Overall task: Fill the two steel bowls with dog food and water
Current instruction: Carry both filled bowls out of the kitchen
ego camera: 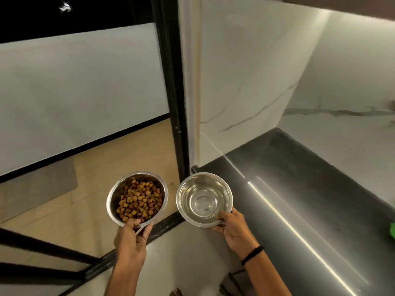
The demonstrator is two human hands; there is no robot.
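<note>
Left hand (130,233) grip clamped on near rim of kibble bowl (137,198); right hand (233,228) likewise on the second bowl (204,199), contents unclear. Both level beyond grips, presumably against spilling.

2 bowls are held side by side in the air, close together but not touching. The left bowl (137,198) sits in the left hand (130,238), whose thumb lies over the near rim, and dog food (140,201) fills it. The right bowl (204,199) sits in the right hand (234,228), thumb likewise on the near rim, fingers under it. A counter (299,189) stretches to the right of and behind the right bowl, against the wall (256,71). A door frame (171,92) rises between and behind the bowls. The floor (96,167) lies below and behind the left bowl. A wristband (252,255) circles the right wrist.
</note>
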